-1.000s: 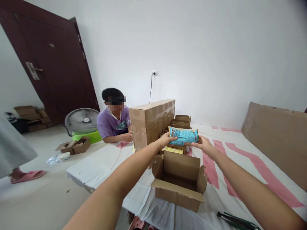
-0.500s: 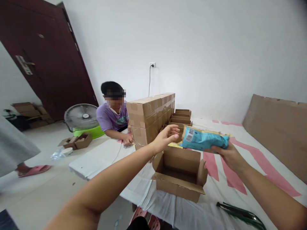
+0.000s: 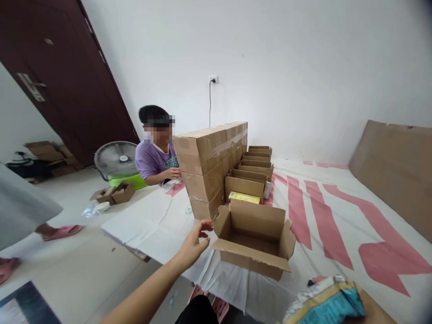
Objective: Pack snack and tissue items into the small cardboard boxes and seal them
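An open cardboard box (image 3: pixel 251 264) stands near the table's front edge, its flaps folded outward and its inside bare. Beside its left flap is my left hand (image 3: pixel 195 240), fingers apart and slightly curled, holding nothing; whether a fingertip touches the flap I cannot tell. At the lower right, my right hand (image 3: pixel 374 309) is closed on a blue and gold plastic packet (image 3: pixel 337 306), which is partly cut off by the frame. Most of that hand's fingers are hidden behind the packet. A small black tip (image 3: pixel 310 283) shows just past the packet.
Behind the box stand a yellow carton (image 3: pixel 244 198) and a row of open boxes (image 3: pixel 248 183). Taped boxes (image 3: pixel 205 157) are stacked to their left. A person in purple (image 3: pixel 151 159) sits beyond; a fan (image 3: pixel 116 161) is on the floor. Cardboard (image 3: pixel 394 175) leans at right.
My right hand has brought the packet down toward me to the lower right. My left hand has moved down and left, beside the box. The other person's hand has shifted to the stacked boxes.
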### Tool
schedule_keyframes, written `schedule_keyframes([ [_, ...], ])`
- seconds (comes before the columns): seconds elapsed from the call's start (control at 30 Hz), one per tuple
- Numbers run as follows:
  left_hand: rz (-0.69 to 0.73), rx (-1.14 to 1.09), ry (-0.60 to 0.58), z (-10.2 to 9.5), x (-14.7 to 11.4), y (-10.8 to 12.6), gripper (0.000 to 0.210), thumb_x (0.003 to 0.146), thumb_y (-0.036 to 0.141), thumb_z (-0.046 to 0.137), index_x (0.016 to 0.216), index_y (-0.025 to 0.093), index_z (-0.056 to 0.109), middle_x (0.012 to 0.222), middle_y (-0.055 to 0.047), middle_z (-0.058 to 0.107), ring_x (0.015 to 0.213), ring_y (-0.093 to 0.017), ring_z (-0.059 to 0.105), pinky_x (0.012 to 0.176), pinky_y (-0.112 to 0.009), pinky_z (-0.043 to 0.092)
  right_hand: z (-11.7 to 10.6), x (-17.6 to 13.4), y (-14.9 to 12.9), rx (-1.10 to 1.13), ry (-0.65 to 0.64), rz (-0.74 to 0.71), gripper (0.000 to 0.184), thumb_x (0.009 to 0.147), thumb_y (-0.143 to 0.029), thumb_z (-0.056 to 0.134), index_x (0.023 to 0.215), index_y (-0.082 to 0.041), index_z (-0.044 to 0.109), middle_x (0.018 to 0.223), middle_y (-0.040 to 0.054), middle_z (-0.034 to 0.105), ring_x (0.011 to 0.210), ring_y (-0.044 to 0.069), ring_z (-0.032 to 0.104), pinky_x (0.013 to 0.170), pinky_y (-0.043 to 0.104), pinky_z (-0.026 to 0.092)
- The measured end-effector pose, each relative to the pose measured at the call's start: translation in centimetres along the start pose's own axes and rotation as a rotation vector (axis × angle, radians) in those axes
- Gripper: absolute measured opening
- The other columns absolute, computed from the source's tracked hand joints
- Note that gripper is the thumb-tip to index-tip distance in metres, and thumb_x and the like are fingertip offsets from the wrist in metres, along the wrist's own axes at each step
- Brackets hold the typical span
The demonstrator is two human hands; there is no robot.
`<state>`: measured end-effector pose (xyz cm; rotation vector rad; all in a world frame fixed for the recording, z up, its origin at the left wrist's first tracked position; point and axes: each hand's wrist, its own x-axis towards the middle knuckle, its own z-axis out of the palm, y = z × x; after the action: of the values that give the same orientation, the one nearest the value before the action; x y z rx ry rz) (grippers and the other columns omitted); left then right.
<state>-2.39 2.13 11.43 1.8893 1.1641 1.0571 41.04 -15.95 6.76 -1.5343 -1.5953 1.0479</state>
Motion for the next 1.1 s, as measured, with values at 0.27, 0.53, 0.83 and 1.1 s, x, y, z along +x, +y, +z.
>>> schedule_keyframes([
  [0.27, 0.152, 0.094, -0.283, 1.5, -0.6, 0.1, 0.100, 0.069, 0.025, 0.070, 0.152, 0.026, 0.016, 0.163, -0.014, 0.018, 0.148, -0.033, 0.023, 0.117, -0.053, 0.029, 4.7, 2.8, 2.0, 0.173, -0.136, -0.025, 0.083, 0.050, -0.053, 0.070, 0.131, -0.050, 0.054, 0.101, 0.0013, 0.076, 0.099, 0.042, 0.070, 0.088, 0.057, 0.052],
  [0.53, 0.363, 0.083, -0.298, 1.9, 0.3, -0.5, 0.079, 0.081, 0.051, 0.069, 0.148, 0.028, 0.034, 0.158, -0.016, 0.032, 0.147, -0.036, 0.028, 0.118, -0.056, 0.025, 10.8, 4.8, 3.9, 0.315, 0.071, -0.069, 0.077, 0.053, -0.055, 0.077, 0.126, -0.037, 0.058, 0.115, 0.0047, 0.073, 0.102, 0.041, 0.068, 0.090, 0.055, 0.053],
  [0.83, 0.424, 0.126, -0.099, 1.5, 1.5, -3.5, 0.053, 0.090, 0.054, 0.055, 0.136, 0.027, 0.054, 0.146, -0.014, 0.050, 0.142, -0.036, 0.036, 0.115, -0.060, 0.030, 13.3, 7.3, 0.4, 0.414, 0.170, -0.064, 0.063, 0.064, -0.056, 0.081, 0.112, -0.021, 0.060, 0.104, 0.0089, 0.074, 0.095, 0.032, 0.068, 0.088, 0.045, 0.055],
  [1.1, 0.454, 0.011, 0.001, 3.3, 1.4, -5.3, 0.046, 0.093, 0.051, 0.052, 0.130, 0.025, 0.058, 0.145, -0.016, 0.048, 0.137, -0.034, 0.042, 0.113, -0.057, 0.034, 11.7, 7.6, 1.7, 0.203, 0.069, -0.118, 0.083, 0.068, -0.062, 0.075, 0.132, -0.018, 0.047, 0.127, 0.0185, 0.063, 0.116, 0.038, 0.061, 0.099, 0.049, 0.049],
])
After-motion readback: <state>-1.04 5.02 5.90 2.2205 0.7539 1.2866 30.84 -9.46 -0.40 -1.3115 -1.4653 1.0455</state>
